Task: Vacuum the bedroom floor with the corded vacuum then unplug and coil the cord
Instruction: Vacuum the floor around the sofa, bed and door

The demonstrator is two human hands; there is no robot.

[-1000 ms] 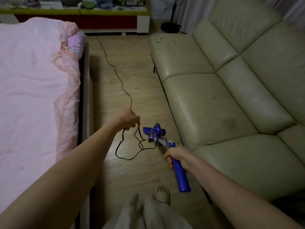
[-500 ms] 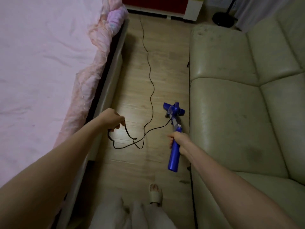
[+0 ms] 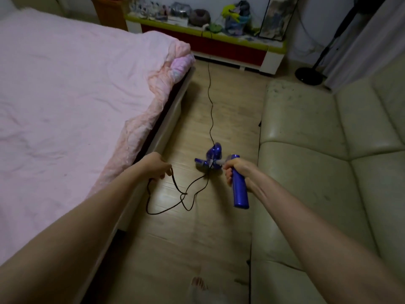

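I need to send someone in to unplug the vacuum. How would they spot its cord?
Find the wooden floor strip between the pink bed and the sofa. The cord is the thin black line running from the low shelf to the blue vacuum.

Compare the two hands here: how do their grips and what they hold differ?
The left hand pinches the thin black cord near the bed; the right hand wraps its fingers around the thick blue vacuum handle beside the sofa. The cord hangs slack in loops; the handle is rigid. Both hands reach forward over the floor.
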